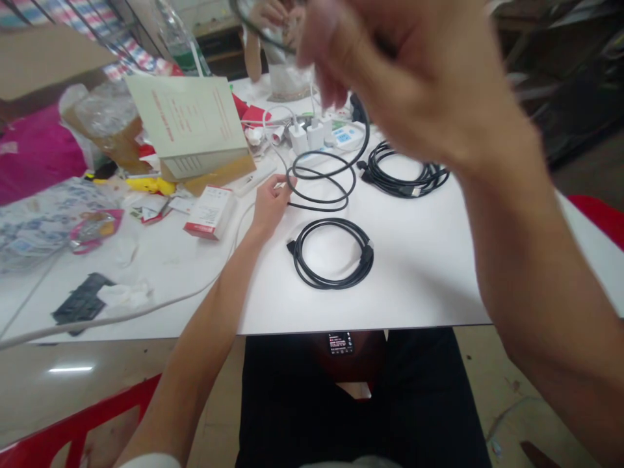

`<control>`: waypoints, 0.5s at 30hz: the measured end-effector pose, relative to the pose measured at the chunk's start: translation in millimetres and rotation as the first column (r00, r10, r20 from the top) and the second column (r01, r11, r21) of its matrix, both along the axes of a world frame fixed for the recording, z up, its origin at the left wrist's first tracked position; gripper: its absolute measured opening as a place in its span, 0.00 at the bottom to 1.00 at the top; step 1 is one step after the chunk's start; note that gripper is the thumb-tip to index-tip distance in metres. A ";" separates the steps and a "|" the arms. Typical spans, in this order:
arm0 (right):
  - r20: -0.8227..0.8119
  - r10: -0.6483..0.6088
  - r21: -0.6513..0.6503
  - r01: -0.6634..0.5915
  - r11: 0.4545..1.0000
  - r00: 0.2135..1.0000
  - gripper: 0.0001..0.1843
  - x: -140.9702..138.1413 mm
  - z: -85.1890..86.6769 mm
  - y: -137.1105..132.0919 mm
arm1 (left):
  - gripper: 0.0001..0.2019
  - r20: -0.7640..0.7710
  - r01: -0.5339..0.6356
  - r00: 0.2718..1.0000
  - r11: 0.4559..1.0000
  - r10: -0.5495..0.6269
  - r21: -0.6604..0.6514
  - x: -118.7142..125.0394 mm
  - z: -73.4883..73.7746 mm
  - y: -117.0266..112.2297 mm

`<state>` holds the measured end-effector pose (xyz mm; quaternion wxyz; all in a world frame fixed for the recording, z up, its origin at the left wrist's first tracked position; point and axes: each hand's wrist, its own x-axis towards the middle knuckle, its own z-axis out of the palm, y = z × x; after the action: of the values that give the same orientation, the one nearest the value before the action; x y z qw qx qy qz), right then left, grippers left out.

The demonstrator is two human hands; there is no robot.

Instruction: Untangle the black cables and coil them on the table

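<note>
Loose black cable [324,210] loops over the white tabletop [414,260], its left side pinched by the left hand [272,201], its rising length in the raised right hand [409,78], blurred, fingers curled. A coiled cable [336,284] lies nearer the front edge, bare surface between; chargers [316,136] crowd the far side.

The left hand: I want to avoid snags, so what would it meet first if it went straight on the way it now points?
The loose black cable looped right by the left hand comes first; past it, the white charger plugs look next in line, though depth is unclear.
</note>
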<state>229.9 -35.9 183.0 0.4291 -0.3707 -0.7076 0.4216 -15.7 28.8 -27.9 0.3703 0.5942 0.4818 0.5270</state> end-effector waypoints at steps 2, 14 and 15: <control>0.400 -0.048 0.421 -0.137 0.897 0.915 0.21 -8.5 -30.2 2.3 | 0.27 0.017 0.009 1.000 1.000 -0.009 0.008 0.7 -1.5 1.0; 0.623 -0.024 0.365 -0.262 0.893 0.782 0.23 -1.4 -186.6 18.2 | 0.21 -0.052 0.038 0.998 0.998 -0.036 0.041 4.4 -0.9 -1.9; 0.618 -0.025 0.354 -0.250 0.901 0.786 0.23 -2.7 -186.5 17.2 | 0.22 -0.053 0.033 0.998 0.999 -0.030 0.040 4.7 -0.5 -2.0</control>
<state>227.2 -18.8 -3.5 0.2207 -0.3419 -0.9021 0.1439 -11.0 26.9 -28.4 0.3536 0.6227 0.4710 0.5151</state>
